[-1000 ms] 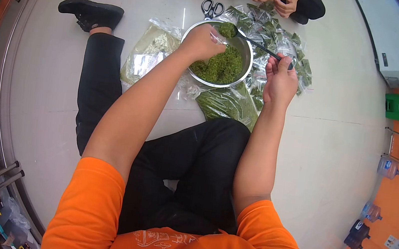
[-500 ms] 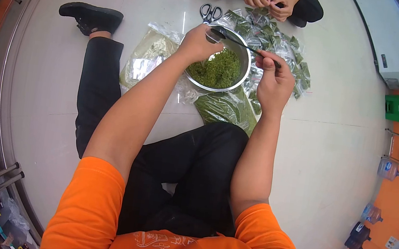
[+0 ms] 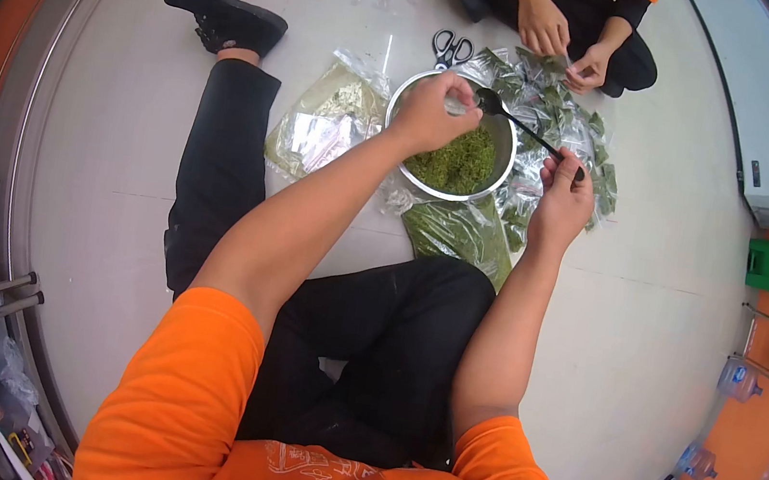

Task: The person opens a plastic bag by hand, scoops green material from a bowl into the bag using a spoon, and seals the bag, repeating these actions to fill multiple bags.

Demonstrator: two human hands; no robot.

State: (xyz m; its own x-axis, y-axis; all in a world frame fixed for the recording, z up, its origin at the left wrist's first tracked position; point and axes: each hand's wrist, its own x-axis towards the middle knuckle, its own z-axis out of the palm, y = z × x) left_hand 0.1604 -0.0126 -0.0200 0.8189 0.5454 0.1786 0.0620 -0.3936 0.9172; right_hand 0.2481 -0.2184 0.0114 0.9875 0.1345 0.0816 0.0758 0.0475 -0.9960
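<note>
I sit on the floor over a steel bowl holding loose green dried leaves. My left hand pinches a small clear bag above the bowl's rim. My right hand grips the handle of a dark spoon, whose empty bowl end sits right by the bag's mouth.
Several small filled bags lie right of the bowl. A big bag of green leaves lies in front, a large clear bag to the left. Scissors rest beyond. Another person's hands work at the pile. My outstretched leg is at left.
A second ago the spoon carried a heap of leaves toward the bag. Now the spoon is empty by the bag's mouth. My head has shifted, moving the whole scene rightward and down.
</note>
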